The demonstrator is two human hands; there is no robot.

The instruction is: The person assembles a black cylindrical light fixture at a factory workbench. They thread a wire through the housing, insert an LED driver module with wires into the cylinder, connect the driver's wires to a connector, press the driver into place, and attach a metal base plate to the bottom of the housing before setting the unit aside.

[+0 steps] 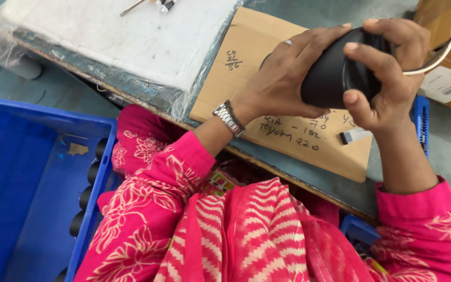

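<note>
Both my hands hold one black, rounded rubber part (332, 73) above a piece of brown cardboard (257, 47) with handwriting on it. My left hand (283, 78), with a ring and a metal wristwatch, cups the part from the left. Fingers and thumb of my right hand (387, 78) wrap over its right end. A thin curved metal strip (437, 57) sticks out to the right past my right hand. I wear pink patterned sleeves.
A large blue plastic crate (27, 177) stands at the left, with several black cylindrical parts (87, 188) lined along its inner wall. A white padded sheet (131, 36) covers the worktable, with tools at the far edge. A brown box (450, 31) sits at right, a small white tag (355, 136) on the cardboard.
</note>
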